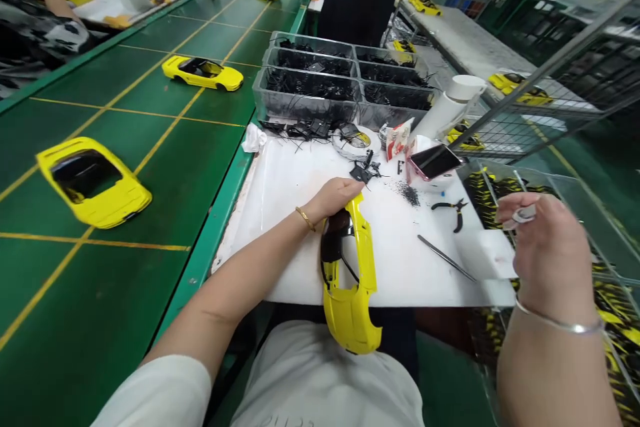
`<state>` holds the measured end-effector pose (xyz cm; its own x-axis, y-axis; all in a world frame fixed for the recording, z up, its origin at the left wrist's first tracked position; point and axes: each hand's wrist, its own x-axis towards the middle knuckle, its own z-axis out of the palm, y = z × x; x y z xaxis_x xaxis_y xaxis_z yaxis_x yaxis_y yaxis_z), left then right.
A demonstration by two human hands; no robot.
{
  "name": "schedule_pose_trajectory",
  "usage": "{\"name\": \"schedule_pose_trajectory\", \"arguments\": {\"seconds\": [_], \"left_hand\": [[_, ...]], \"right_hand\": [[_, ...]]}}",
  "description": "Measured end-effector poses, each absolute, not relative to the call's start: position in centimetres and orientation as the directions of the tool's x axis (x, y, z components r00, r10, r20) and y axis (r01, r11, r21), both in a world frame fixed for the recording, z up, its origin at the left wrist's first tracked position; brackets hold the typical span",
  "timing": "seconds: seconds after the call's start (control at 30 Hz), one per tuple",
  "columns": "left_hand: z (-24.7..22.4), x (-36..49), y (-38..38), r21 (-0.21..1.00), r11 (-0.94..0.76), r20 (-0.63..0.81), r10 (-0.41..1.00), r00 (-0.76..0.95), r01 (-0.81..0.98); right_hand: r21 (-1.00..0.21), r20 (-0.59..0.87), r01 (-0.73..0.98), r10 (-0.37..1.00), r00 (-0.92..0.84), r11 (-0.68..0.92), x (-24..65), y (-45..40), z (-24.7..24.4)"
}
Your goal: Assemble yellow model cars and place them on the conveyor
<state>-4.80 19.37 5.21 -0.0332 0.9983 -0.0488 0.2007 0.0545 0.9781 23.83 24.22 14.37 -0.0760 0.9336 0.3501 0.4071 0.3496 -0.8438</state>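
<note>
My left hand (337,197) grips the far end of a yellow toy car body (353,320), which is tilted over the front edge of the white work surface. Dark window pieces and an open cabin show in the body. My right hand (553,247) is raised at the right, apart from the car body, with its fingers curled. Something small and whitish shows at its fingertips; whether it is held or wrapped round a finger is unclear. Between the hands lie a thin metal rod (447,258), black-handled pliers (454,211) and a heap of tiny black bits (409,193).
Clear bins (307,107) of black parts stand at the back. A phone (434,161), a white bottle (450,107) and a tape roll (345,143) lie nearby. Yellow car bodies (95,183) rest on the green conveyor (165,293). A co-worker (357,0) sits ahead. Crates stand right.
</note>
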Motion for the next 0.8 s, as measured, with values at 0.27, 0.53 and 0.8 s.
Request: {"name": "schedule_pose_trajectory", "arguments": {"seconds": [0.27, 0.53, 0.8], "left_hand": [[5.5, -4.8, 19.0, 0.977, 0.114, -0.107, 0.993, -0.050, 0.180], [6.1, -4.6, 18.8, 0.971, 0.139, -0.130, 0.990, -0.062, 0.195], [6.1, -4.6, 18.9, 0.962, 0.149, -0.137, 0.988, -0.066, 0.229]], "right_hand": [[-0.591, 0.500, 0.697, 0.862, -0.079, 0.406, 27.1, 22.3, 10.8], [0.354, 0.261, 0.795, 0.765, -0.589, 0.492, 28.6, 17.6, 4.4], [-0.731, 0.371, 0.554, 0.914, -0.167, 0.398, 25.9, 20.9, 5.5]]}}
